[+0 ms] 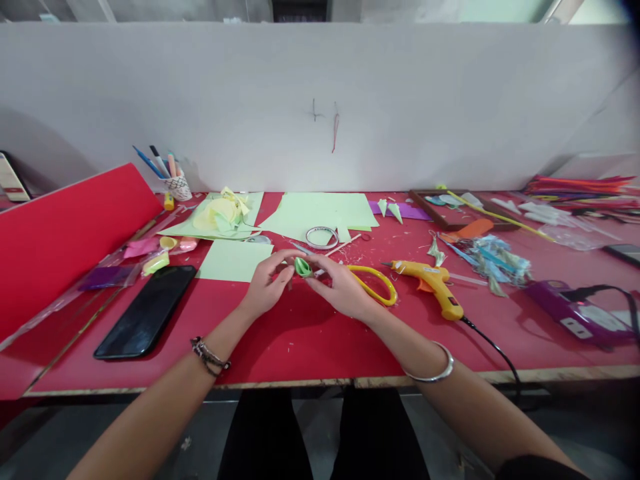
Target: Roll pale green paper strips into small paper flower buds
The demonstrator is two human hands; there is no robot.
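A small piece of rolled light-green paper [303, 267] is held up between both hands over the front middle of the table. My left hand [267, 285] is closed, its curled index finger and thumb at the paper's left side. From the right, my right hand [343, 288] grips the same paper with thumb and fingers, its fingertips partly hidden. Just behind the hands lies a roll of clear tape [322, 237] on its side. A yellow ring-shaped handle [387, 293] rests beside my right hand. A square light-green sheet [234, 261] lies next to my left hand.
A yellow glue gun [431, 283] with a black cord lies at the right, near a purple power strip [575, 313]. A black phone [146, 313] lies at the left. Behind are green sheets [325, 210], two paper cones [395, 213], a pen cup [179, 185] and a white partition [250, 100].
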